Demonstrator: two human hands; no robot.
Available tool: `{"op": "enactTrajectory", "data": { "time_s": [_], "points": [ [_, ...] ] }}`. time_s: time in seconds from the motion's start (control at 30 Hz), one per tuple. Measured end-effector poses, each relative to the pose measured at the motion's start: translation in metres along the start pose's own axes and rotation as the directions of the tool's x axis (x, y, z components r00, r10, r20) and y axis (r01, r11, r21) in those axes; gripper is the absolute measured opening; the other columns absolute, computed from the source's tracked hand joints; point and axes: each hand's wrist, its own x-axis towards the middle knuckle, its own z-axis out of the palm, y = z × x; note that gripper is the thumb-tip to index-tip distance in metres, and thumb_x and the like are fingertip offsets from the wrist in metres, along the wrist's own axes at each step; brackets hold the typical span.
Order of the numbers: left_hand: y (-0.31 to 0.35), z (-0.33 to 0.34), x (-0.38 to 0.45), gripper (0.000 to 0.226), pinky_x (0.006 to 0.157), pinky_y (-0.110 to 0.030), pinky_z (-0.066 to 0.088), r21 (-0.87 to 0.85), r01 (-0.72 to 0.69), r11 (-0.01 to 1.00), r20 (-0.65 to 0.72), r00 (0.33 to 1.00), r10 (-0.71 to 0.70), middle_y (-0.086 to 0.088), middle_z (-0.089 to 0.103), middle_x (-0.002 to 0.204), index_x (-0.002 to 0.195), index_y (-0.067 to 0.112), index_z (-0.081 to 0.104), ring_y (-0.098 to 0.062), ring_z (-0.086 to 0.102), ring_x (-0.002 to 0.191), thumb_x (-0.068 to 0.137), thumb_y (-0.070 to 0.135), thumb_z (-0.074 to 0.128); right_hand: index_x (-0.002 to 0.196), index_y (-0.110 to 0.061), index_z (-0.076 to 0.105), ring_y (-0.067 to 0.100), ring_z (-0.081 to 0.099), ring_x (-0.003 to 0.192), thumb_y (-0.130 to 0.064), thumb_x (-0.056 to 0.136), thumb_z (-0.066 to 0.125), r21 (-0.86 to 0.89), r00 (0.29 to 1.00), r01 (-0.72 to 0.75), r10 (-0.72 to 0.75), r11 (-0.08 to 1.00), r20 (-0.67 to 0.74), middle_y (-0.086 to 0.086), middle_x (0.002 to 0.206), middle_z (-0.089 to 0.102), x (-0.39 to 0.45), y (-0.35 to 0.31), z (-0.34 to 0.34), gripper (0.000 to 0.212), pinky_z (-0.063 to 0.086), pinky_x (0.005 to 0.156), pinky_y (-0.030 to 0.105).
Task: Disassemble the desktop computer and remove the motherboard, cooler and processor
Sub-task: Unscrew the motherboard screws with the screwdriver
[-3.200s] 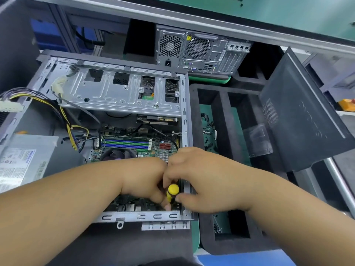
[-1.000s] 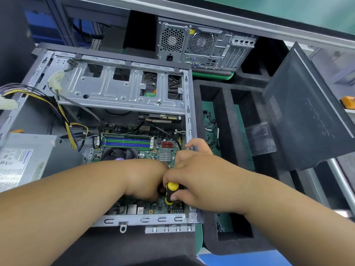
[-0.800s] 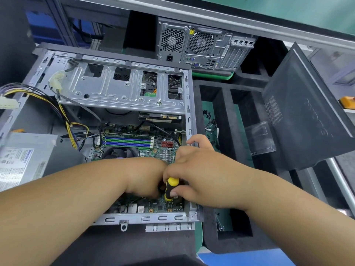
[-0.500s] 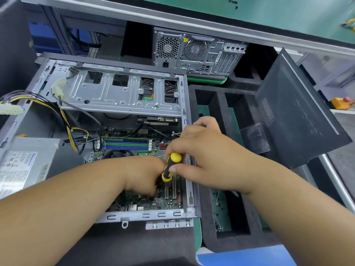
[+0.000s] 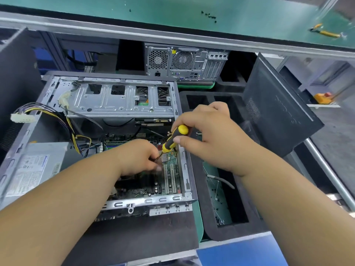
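The open computer case (image 5: 184,166) lies on its side with the motherboard (image 5: 170,175) still seated inside, low by its right wall. The right hand (image 5: 207,139), fingers wrapped round the yellow-and-black screwdriver (image 5: 173,139), has lifted up and back from the near corner, so that screw looks finished. The left hand (image 5: 140,158) stays curled at the shaft tip, seemingly pinching the freed screw, though I cannot tell

motherboard (image 5: 171,177) in open case (image 5: 119,100), foam tray (image 5: 238,230) right
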Motion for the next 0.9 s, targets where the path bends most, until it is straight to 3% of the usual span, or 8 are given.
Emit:
{"op": "enactTrajectory", "data": {
  "time_s": [0.07, 0.13, 0.2, 0.3, 0.43, 0.57, 0.73, 0.9],
  "points": [
    [0.003, -0.009, -0.004, 0.012, 0.062, -0.021, 0.044, -0.113, 0.014, 0.993, -0.095, 0.995, -0.025, 0.010, 0.070, 0.069, 0.073, 0.030, 0.073, 0.000, 0.063, 0.063, 0.084, 0.034, 0.073, 0.098, -0.034, 0.065, 0.009, 0.052, 0.090, -0.044, 0.088, 0.058, 0.068, 0.990, -0.066, 0.074, 0.995, -0.119, -0.011, 0.082, 0.061, -0.007, 0.004, -0.002, 0.015, 0.033, 0.102, 0.042],
    [0.009, -0.017, -0.007, 0.012, 0.064, -0.016, 0.048, -0.322, -0.009, 0.947, -0.195, 0.979, -0.058, 0.013, 0.073, 0.072, 0.077, 0.030, 0.075, 0.001, 0.068, 0.066, 0.088, 0.028, 0.070, 0.096, -0.032, 0.064, 0.011, 0.059, 0.083, -0.039, 0.089, 0.058, 0.257, 0.940, -0.122, 0.194, 0.959, -0.280, -0.010, 0.080, 0.064, -0.014, 0.009, -0.006, 0.011, 0.047, 0.087, 0.041],
    [0.023, -0.024, -0.009, 0.012, 0.062, -0.016, 0.051, -0.460, -0.070, 0.885, -0.276, 0.959, -0.068, 0.009, 0.074, 0.075, 0.083, 0.028, 0.076, -0.005, 0.070, 0.068, 0.091, 0.025, 0.067, 0.094, -0.031, 0.060, 0.012, 0.065, 0.078, -0.035, 0.092, 0.055, 0.451, 0.841, -0.134, 0.341, 0.883, -0.419, -0.010, 0.079, 0.067, -0.021, 0.017, -0.013, 0.007, 0.053, 0.074, 0.038],
    [0.054, -0.028, -0.006, 0.016, 0.061, -0.022, 0.052, -0.488, -0.151, 0.859, -0.324, 0.946, -0.018, 0.005, 0.074, 0.073, 0.085, 0.030, 0.074, -0.009, 0.068, 0.063, 0.094, 0.029, 0.061, 0.091, -0.033, 0.055, 0.010, 0.069, 0.076, -0.034, 0.094, 0.048, 0.589, 0.697, -0.139, 0.502, 0.796, -0.513, -0.008, 0.079, 0.070, -0.028, 0.032, -0.023, 0.007, 0.056, 0.068, 0.034],
    [0.100, -0.021, 0.014, 0.019, 0.061, -0.028, 0.049, -0.295, -0.173, 0.940, -0.331, 0.941, 0.070, 0.010, 0.065, 0.064, 0.088, 0.039, 0.070, -0.007, 0.060, 0.058, 0.097, 0.034, 0.053, 0.090, -0.029, 0.055, 0.012, 0.069, 0.074, -0.028, 0.086, 0.047, 0.767, 0.608, -0.192, 0.687, 0.612, -0.396, -0.006, 0.080, 0.073, -0.033, 0.054, -0.034, 0.010, 0.056, 0.066, 0.033],
    [0.142, -0.001, 0.044, 0.013, 0.066, -0.027, 0.045, -0.079, -0.133, 0.988, -0.313, 0.944, 0.102, 0.014, 0.058, 0.070, 0.094, 0.033, 0.065, -0.003, 0.055, 0.068, 0.095, 0.029, 0.053, 0.091, -0.017, 0.056, 0.012, 0.068, 0.073, -0.017, 0.084, 0.049, 0.878, 0.593, -0.256, 0.783, 0.404, -0.187, 0.000, 0.081, 0.075, -0.044, 0.076, -0.039, 0.010, 0.053, 0.076, 0.034],
    [0.168, 0.022, 0.078, 0.006, 0.065, -0.026, 0.047, -0.069, -0.045, 0.997, -0.264, 0.964, 0.025, 0.010, 0.063, 0.078, 0.095, 0.033, 0.061, -0.008, 0.060, 0.073, 0.090, 0.032, 0.059, 0.095, -0.013, 0.059, 0.009, 0.065, 0.073, -0.013, 0.085, 0.048, 0.884, 0.616, -0.318, 0.783, 0.344, -0.083, -0.002, 0.084, 0.075, -0.068, 0.102, -0.044, 0.014, 0.050, 0.073, 0.029],
    [0.163, 0.023, 0.087, 0.036, 0.076, -0.021, 0.043, -0.167, 0.007, 0.986, -0.375, 0.924, -0.070, 0.015, 0.056, 0.101, 0.122, 0.031, 0.056, -0.001, 0.056, 0.088, 0.087, 0.037, 0.067, 0.093, -0.015, 0.058, 0.010, 0.065, 0.076, -0.014, 0.084, 0.047, 0.885, 0.644, -0.336, 0.764, 0.323, -0.035, -0.003, 0.086, 0.075, -0.079, 0.125, -0.045, 0.014, 0.052, 0.079, 0.032]
  ]
}}
